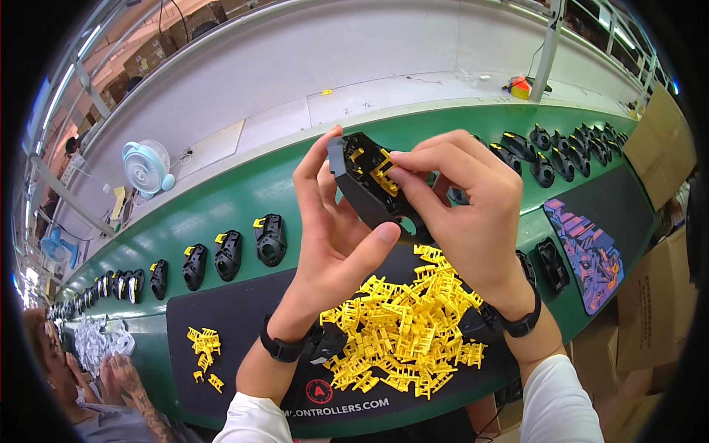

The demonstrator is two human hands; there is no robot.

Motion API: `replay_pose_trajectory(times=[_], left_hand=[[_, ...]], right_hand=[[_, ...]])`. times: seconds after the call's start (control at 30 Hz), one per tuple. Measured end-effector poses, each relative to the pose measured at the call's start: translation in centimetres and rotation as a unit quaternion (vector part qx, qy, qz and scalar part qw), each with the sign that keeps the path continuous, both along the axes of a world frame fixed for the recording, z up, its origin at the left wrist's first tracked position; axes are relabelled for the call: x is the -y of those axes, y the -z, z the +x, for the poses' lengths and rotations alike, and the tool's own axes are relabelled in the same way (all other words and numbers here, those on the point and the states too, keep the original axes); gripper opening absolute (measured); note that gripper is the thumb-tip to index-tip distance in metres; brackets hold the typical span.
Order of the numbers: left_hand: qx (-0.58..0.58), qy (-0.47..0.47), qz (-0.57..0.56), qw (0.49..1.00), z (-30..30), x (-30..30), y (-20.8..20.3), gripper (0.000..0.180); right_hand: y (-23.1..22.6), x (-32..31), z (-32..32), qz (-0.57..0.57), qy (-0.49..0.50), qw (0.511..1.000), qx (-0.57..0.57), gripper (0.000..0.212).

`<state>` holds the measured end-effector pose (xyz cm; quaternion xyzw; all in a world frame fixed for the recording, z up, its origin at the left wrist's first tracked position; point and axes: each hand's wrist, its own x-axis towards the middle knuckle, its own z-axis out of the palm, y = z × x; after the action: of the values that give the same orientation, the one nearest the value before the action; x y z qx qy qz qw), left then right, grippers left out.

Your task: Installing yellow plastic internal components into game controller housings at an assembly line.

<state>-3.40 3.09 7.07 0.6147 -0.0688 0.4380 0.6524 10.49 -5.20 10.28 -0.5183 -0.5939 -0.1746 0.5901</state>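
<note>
My left hand [323, 240] grips a black computer mouse shell [358, 193], tilted with its inner side showing, above the bench. Thumb and fingertips of my right hand [476, 184] pinch a yellow plastic clip [384, 176] against the inside of that shell. Whether the clip is seated cannot be made out. Below both hands, a big heap of yellow plastic clips [406, 332] lies on a black mat [244, 295], with a smaller cluster of clips [204, 343] to its left. Each wrist wears a black strap.
Black shells with yellow pieces [270, 240] line the green bench [295, 196] at left; more black shells [543, 170] stand at right. Nearby are a colourful patterned pad [583, 251], cardboard boxes [653, 310] and a fan [148, 170]. Left, a co-worker's hands [122, 380] are beside white parts [96, 343].
</note>
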Motion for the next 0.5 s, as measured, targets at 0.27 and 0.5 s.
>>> replay_pose_trajectory(times=[0.27,0.5], left_hand=[[-0.083,-0.046,0.030,0.995,-1.0,-0.7,-0.6,0.084],[-0.088,0.060,-0.068,0.992,-1.1,-0.7,-1.7,0.086]], right_hand=[[-0.1,0.2,0.9,-0.090,-0.108,0.990,-0.024,0.017],[0.4,-0.4,1.4,-0.129,-0.180,0.965,-0.142,0.020]])
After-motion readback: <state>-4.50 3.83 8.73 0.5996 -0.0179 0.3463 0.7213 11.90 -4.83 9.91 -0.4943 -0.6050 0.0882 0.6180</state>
